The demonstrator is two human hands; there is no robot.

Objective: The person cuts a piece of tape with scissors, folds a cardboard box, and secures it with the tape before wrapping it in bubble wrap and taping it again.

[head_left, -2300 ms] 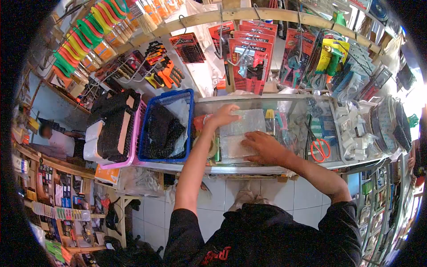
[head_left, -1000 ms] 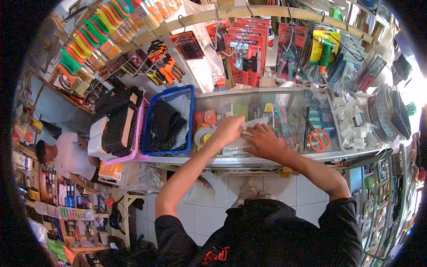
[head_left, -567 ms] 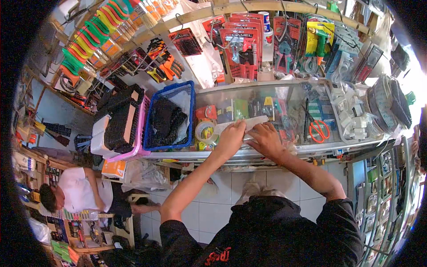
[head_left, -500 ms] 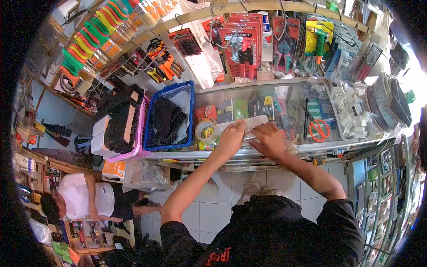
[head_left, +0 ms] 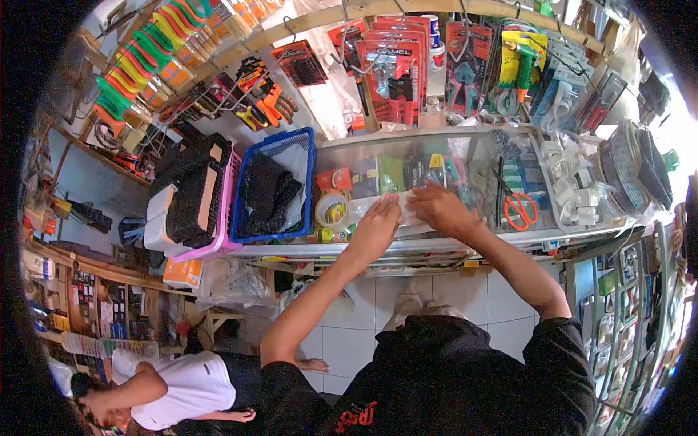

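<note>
On the glass counter (head_left: 342,154) lies a whitish, partly see-through plastic piece (head_left: 407,218), looking like a flat bag or wrapper. My left hand (head_left: 379,221) rests flat on its left part, fingers stretched out and close together. At its upper right edge, my right hand (head_left: 442,211) has bent fingers closed on the plastic; the fingertips are partly hidden. A roll of clear tape (head_left: 321,211) sits just left of my left hand. Scissors with orange handles (head_left: 520,211) lie to the right of my right hand.
A blue basket (head_left: 310,182) with dark items and a pink basket (head_left: 227,211) stand on the left. White electrical fittings fill a tray (head_left: 554,195) on the right. Carded tools (head_left: 392,83) hang behind the counter. A person in a white shirt (head_left: 185,389) is at lower left.
My right hand has moved slightly up and left, closer to my left hand, and the white piece lies flatter. The other person has moved right and lower, bending forward.
</note>
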